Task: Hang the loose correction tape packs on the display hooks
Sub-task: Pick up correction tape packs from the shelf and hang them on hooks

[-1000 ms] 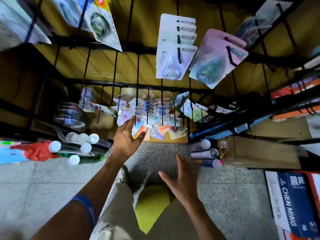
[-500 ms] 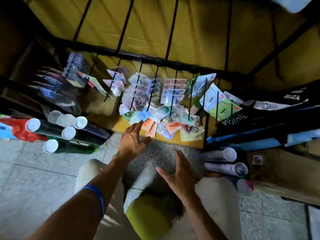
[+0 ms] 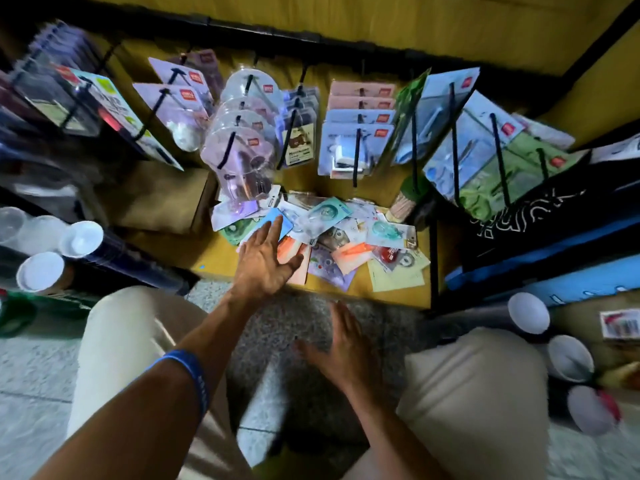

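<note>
Loose packs [image 3: 325, 233]: a jumbled, overlapping heap on the yellow shelf base [image 3: 194, 258], below the hooks [image 3: 356, 157]. Each is a flat card in blue, orange, green or lilac with a clear bubble over a round tape. Expect them light, stiff at the card, slick at the plastic. Pinch a card edge, not the bubble, and keep the top hole free for the hook. Your left hand [image 3: 265, 261] is spread, fingertips over the blue pack [image 3: 277, 221]. Your right hand [image 3: 346, 348] is flat and empty above the floor.
</note>
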